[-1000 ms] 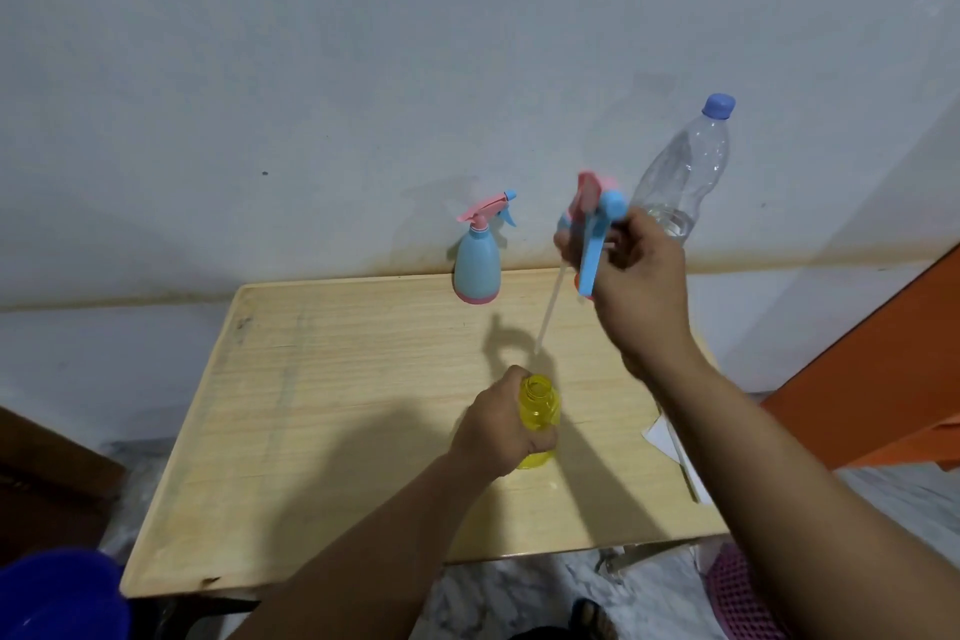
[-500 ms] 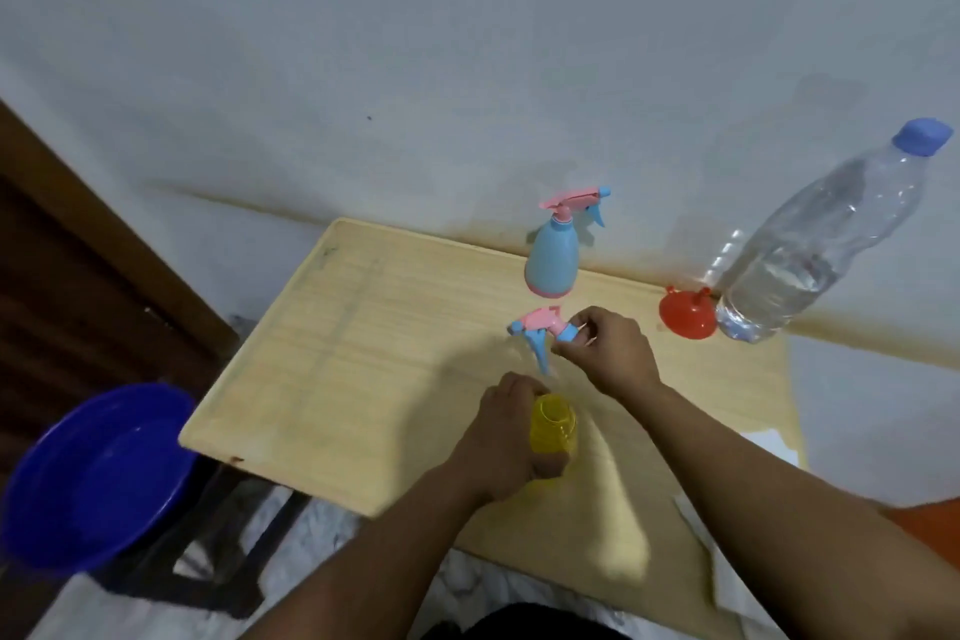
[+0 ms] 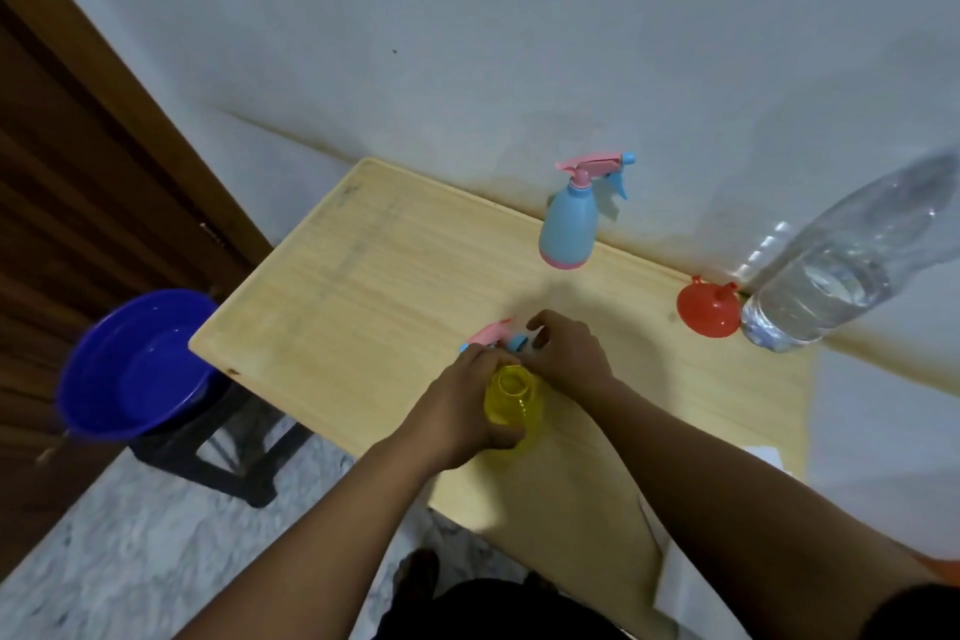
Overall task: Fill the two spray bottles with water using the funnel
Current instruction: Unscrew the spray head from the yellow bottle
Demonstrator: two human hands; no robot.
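Yellow spray bottle [image 3: 513, 398] uncapped, left hand [image 3: 457, 408] gripping

You have a pale, matt wood-grain table [image 3: 374, 276], a translucent glossy yellow plastic bottle [image 3: 514, 403], an opaque smooth blue plastic spray bottle [image 3: 569, 229], a shiny red plastic funnel [image 3: 707, 314] and a clear, crinkled plastic water bottle [image 3: 841, 265].

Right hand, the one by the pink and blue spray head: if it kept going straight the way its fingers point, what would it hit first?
Probably the pink and blue spray head lying on the wooden table; the right hand points left at it, fingertips already at its blue collar. Contact is unclear.
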